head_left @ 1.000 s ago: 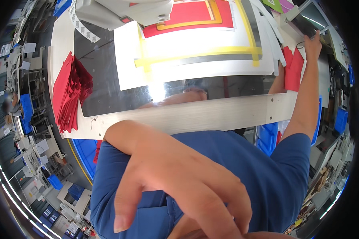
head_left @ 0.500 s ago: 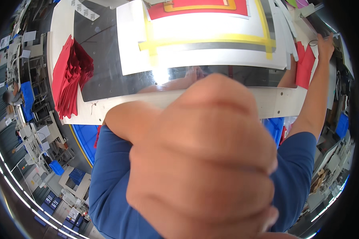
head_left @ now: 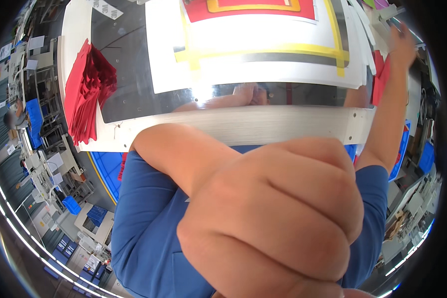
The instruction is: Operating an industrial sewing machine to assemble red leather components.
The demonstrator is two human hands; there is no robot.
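Note:
My left hand (head_left: 268, 213) fills the lower middle of the head view, very close to the camera, its fingers curled closed; whatever it may hold is hidden. Its forearm crosses in front of my blue clothing (head_left: 144, 203). At the upper right, my right hand (head_left: 402, 45) reaches up to a small grey-framed screen device (head_left: 386, 16), fingers apart, touching it or just beside it. Red fabric pieces (head_left: 381, 74) lie left of that forearm. On the dark metal plate (head_left: 124, 89) lie white sheets (head_left: 253, 72) with yellow tape, topped by a red panel (head_left: 248, 17) with an orange frame.
A stack of red fabric (head_left: 84, 94) rests on the pale table (head_left: 233, 124) at left, below a printed white tape strip (head_left: 104, 9). Blue bins (head_left: 102, 169) stand beneath the table. Behind are workbenches and a distant person (head_left: 15, 116) at far left.
My left hand has curled from loosely bent fingers into a closed shape nearer the camera. My right hand has shifted slightly within the upper right. The table sits higher in view.

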